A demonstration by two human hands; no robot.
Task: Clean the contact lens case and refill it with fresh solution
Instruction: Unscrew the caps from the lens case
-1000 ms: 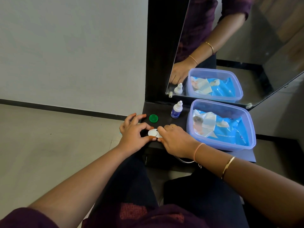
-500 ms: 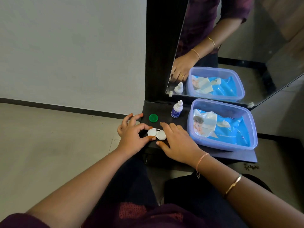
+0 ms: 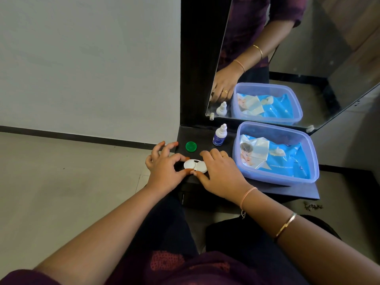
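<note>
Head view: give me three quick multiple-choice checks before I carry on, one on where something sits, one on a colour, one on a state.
1. Where is the solution bottle?
A. inside the tub
B. upright on the dark shelf, between the green cap and the tub
C. in the right hand

2. What colour is the loose round cap?
A. green
B. red
C. white

3. What is happening with the contact lens case?
A. lying untouched
B. lifted high above the shelf
C. held at the shelf by fingers of both hands

Answers:
1 B, it stands left of the blue plastic tub.
2 A, it is plainly green.
3 C, the left hand and the right hand pinch it from either side.
</note>
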